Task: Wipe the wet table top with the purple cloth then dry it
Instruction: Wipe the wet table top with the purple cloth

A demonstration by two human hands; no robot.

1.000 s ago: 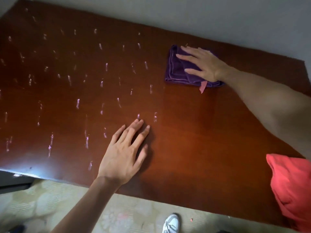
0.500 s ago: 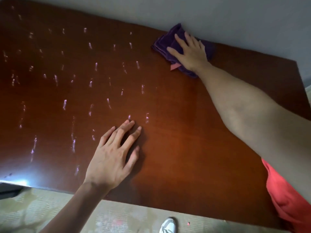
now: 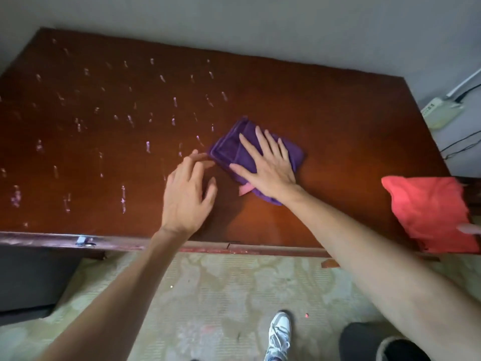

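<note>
Head view: the right hand (image 3: 270,170) lies flat, fingers spread and released, pressing the folded purple cloth (image 3: 234,149) onto the middle of the bench (image 3: 338,121), while the left hand (image 3: 186,196) hovers just beside the cloth's left edge, fingers loosely open and holding nothing. Water droplets (image 3: 122,199) cover the left half of the bench, whereas the surface to the right of the cloth shows none, so wiping appears roughly half done. The left half remains, as does drying, for which the red cloth (image 3: 429,212) at the right edge may serve.
</note>
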